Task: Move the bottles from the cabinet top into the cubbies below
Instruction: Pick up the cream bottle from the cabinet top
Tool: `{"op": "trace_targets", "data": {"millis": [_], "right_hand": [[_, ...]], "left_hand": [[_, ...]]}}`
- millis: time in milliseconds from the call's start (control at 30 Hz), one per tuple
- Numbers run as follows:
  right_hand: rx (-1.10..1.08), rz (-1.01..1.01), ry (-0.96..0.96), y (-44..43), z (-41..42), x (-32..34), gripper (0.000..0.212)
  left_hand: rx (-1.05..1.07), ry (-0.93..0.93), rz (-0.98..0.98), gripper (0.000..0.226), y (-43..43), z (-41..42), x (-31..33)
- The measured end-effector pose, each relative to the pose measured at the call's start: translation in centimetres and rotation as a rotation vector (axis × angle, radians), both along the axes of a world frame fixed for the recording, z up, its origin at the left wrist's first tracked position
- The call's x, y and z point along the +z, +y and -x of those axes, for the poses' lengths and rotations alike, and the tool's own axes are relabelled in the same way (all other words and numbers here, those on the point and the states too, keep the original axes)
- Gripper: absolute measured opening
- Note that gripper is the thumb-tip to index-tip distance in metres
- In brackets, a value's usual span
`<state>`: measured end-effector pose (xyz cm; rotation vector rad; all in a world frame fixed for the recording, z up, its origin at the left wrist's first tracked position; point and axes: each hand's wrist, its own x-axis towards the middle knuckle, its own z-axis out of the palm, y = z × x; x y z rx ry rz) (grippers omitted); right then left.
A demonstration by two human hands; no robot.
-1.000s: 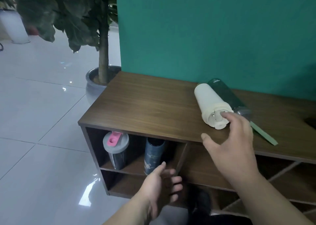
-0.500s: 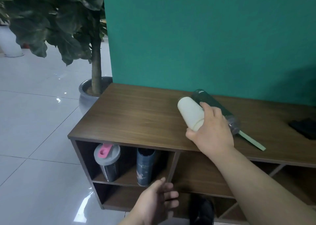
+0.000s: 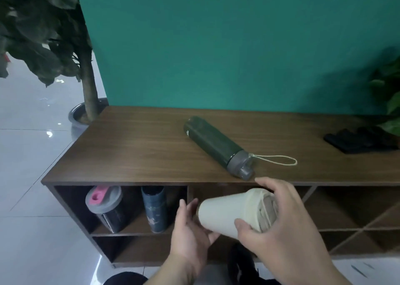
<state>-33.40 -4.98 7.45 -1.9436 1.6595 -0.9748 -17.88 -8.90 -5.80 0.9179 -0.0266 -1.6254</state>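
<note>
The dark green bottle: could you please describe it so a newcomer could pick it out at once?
On the brown cabinet top before the teal wall, the dark green bottle lies on its side. Unlike the cream bottle in both hands, it has a grey cap and cord loop.

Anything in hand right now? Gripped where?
Cream bottle: right hand grips its lid end, left hand cups the base.

Cream bottle, dark-green bottle, walnut-brown cabinet, teal wall.
</note>
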Motion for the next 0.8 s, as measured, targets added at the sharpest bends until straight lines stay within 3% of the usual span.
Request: {"op": "trace_targets", "data": {"millis": [133, 267, 400, 600, 733, 800], "right_hand": [[-0.082, -0.085, 0.005, -0.6, -0.1, -2.5, 0.069], [-0.131, -0.146, 0.003, -1.4, -1.2, -5.3, 0.08], [-0.072, -0.153, -0.063, -0.8, -2.3, -8.6, 0.095], [-0.033, -0.224, -0.081, -2.5, -2.4, -12.5, 0.098], [-0.11, -0.308, -0.056, -6.2, -3.2, -13.9, 0.076], [-0.145, -0.336, -0.027, -8.1, -3.5, -15.0, 0.067]], "left_hand": [[-0.243, -0.091, -0.059, 0.048, 0.9, 1.7, -1.7], [-0.228, -0.017, -0.109, 0.05, 0.0, 1.7, -4.1], [-0.37, 0.1, -0.175, 0.063, -1.3, 1.9, -7.0], [-0.384, 0.091, -0.321, 0.064, -3.9, 2.3, -12.0], [-0.379, 0.058, -0.325, 0.047, -4.8, 2.3, -12.0], [-0.278, 0.091, -0.347, 0.042, -5.6, 2.2, -12.3]]}}
